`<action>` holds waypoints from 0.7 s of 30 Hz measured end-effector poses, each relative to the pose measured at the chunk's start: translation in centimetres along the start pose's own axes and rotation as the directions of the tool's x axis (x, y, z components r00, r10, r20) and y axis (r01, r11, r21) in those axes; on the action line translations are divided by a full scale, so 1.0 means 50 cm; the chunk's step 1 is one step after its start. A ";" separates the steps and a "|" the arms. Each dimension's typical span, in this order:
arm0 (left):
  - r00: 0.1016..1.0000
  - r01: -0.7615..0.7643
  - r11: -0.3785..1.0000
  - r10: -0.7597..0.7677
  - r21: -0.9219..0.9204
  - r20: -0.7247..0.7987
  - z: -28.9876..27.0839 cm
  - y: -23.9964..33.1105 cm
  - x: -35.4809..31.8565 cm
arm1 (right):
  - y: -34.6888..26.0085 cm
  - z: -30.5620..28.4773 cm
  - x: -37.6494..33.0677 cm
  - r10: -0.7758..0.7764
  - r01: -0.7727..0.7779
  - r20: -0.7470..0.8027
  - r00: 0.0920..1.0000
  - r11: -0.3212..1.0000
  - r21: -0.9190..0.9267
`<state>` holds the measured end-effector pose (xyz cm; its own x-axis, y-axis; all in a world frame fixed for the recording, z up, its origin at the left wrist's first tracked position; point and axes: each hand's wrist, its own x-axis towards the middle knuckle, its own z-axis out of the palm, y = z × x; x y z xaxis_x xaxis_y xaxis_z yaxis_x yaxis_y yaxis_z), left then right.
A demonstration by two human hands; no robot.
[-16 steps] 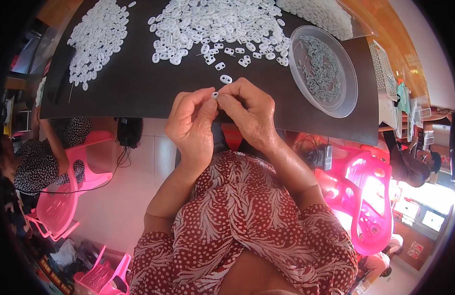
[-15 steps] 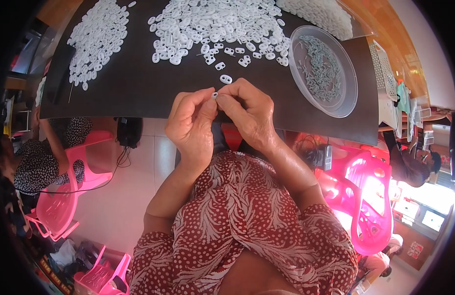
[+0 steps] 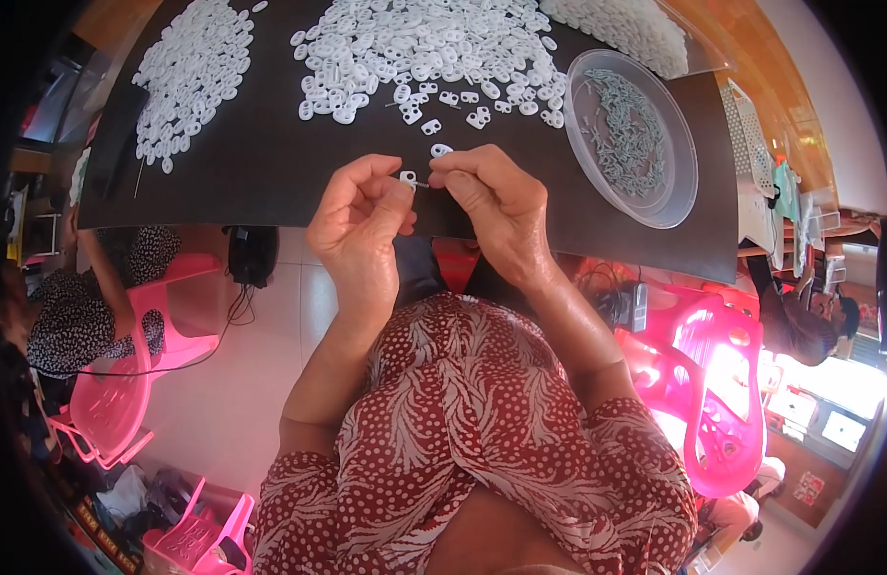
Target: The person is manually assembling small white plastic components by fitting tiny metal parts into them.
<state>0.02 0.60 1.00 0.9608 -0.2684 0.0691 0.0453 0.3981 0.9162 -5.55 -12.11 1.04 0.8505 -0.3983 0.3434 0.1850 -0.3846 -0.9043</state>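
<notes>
My left hand [image 3: 359, 235] pinches a small white plastic piece with holes [image 3: 409, 178] between thumb and fingertips, above the table's near edge. From its right side sticks out a thin grey spring [image 3: 422, 185]. My right hand [image 3: 496, 206] is closed in a pinch at the spring's outer end, its fingertips close to the left ones. Just beyond the right fingers lies a loose white two-hole oval piece [image 3: 440, 150], partly hidden by them.
On the dark table [image 3: 261, 182] lie a large heap of white oval pieces [image 3: 424, 48] and a left-hand heap [image 3: 189, 86]. A round clear tub [image 3: 683, 182] holds small grey springs; a clear bin of whitish parts [image 3: 625, 38] stands behind. Pink chairs [image 3: 113, 412] flank me.
My hands have moved slightly apart. The white piece has turned in my left fingers, and the grey spring now shows between it and my right fingertips.
</notes>
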 end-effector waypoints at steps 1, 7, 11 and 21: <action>1.000 0.030 1.000 -0.030 0.005 0.006 -0.003 0.000 0.002 | -0.002 -0.003 0.000 0.001 -0.001 -0.002 1.000 1.000 -0.001; 0.981 0.190 0.976 -0.184 -0.111 0.065 -0.008 0.008 0.006 | -0.010 -0.003 0.012 -0.076 0.079 0.043 0.996 0.994 -0.077; 0.934 0.355 0.907 -0.335 -0.228 0.126 -0.016 0.009 0.012 | -0.009 0.000 0.009 -0.062 0.064 0.042 0.997 0.997 -0.034; 0.931 0.366 0.890 -0.344 -0.272 0.126 -0.019 -0.009 0.009 | -0.019 -0.004 0.006 0.137 -0.140 0.112 0.984 0.990 0.014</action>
<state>0.69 1.13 0.27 0.8441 -0.4970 -0.2009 0.4659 0.4947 0.7336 -5.57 -12.04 2.06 0.9176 -0.3515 0.1853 0.0711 -0.3137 -0.9469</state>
